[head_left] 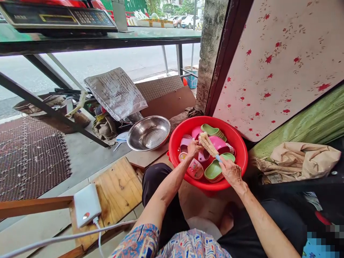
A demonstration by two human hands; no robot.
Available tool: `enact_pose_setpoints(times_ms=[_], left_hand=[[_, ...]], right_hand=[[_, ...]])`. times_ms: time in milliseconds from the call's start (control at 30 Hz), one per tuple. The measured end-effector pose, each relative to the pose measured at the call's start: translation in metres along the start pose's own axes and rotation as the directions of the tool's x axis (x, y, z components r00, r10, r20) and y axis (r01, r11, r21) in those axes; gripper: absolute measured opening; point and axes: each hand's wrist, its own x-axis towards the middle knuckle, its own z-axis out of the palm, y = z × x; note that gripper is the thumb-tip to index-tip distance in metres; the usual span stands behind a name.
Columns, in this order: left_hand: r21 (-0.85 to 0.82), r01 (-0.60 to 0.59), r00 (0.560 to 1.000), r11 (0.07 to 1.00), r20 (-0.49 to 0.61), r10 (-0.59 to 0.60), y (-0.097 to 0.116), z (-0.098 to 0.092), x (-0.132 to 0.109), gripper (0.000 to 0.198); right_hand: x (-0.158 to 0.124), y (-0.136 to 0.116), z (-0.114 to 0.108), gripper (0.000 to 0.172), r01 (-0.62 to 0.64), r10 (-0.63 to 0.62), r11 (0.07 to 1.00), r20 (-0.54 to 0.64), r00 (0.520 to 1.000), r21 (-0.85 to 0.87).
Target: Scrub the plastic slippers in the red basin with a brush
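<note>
A round red basin (176, 168) in front of me holds several clogs. My right hand (231, 172) grips the blue handle of a scrubbing brush (208, 144), its pale bristles tilted up and to the left over the clogs. Inside the basin, my left hand (194, 148) has its fingers curled at a clog beside the brush head; exactly which clog they grip is partly hidden. A green clog (214, 170) and a pink clog with decorations (195, 169) lie toward the near rim. Farther back are a bright pink clog (219, 144) and another green clog (212, 131).
Left of the basin sits a steel bowl (149, 134). A wooden stool (118, 188) carries a white power bank (87, 205) with a cable. A table with a scale (61, 18) stands ahead on the left. Crumpled tan cloth (303, 161) and a flowered panel (282, 68) are at right.
</note>
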Motion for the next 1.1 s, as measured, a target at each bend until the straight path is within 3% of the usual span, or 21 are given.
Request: enact_pose_setpoints(times_ms=[167, 367, 500, 633, 833, 933, 1033, 1100], left_hand=[[0.077, 0.014, 0.999, 0.997, -0.031, -0.012, 0.0, -0.003, -0.01, 0.025], [0.141, -0.005, 0.999, 0.99, -0.033, 0.009, 0.0, -0.008, -0.016, 0.024], [0.166, 0.009, 0.999, 0.986, -0.036, -0.003, 0.004, -0.007, -0.017, 0.026], [0.301, 0.032, 0.999, 0.953, 0.004, -0.035, 0.013, -0.008, -0.022, 0.027], [0.461, 0.051, 0.998, 0.886, 0.007, -0.061, 0.017, -0.025, -0.037, 0.052], [0.491, 0.071, 0.993, 0.868, 0.051, -0.11, 0.018, -0.034, -0.044, 0.06], [0.537, 0.025, 0.994, 0.843, 0.079, -0.079, 0.022, -0.037, -0.051, 0.072], [0.567, -0.012, 0.994, 0.823, 0.094, -0.05, 0.026, -0.036, -0.055, 0.063]], right_hand=[[0.015, 0.008, 0.009, 0.042, -0.096, 0.093, 0.985, 0.03, 0.995, 0.142], [-0.004, -0.009, 0.018, 0.048, 0.108, -0.097, 0.987, -0.094, 0.991, 0.116], [-0.001, -0.013, 0.015, 0.049, 0.102, -0.093, 0.98, -0.058, 0.994, 0.169], [0.018, -0.004, 0.014, 0.047, 0.039, -0.023, 0.923, -0.048, 0.999, 0.383], [0.024, 0.008, 0.018, 0.046, -0.003, -0.047, 0.828, 0.075, 0.996, 0.561], [0.019, 0.007, 0.018, 0.044, -0.013, -0.053, 0.876, 0.124, 0.991, 0.482], [0.012, 0.004, 0.013, 0.04, -0.056, -0.002, 0.942, 0.173, 0.985, 0.33], [0.005, 0.001, 0.007, 0.038, -0.067, 0.017, 0.958, 0.181, 0.983, 0.278]])
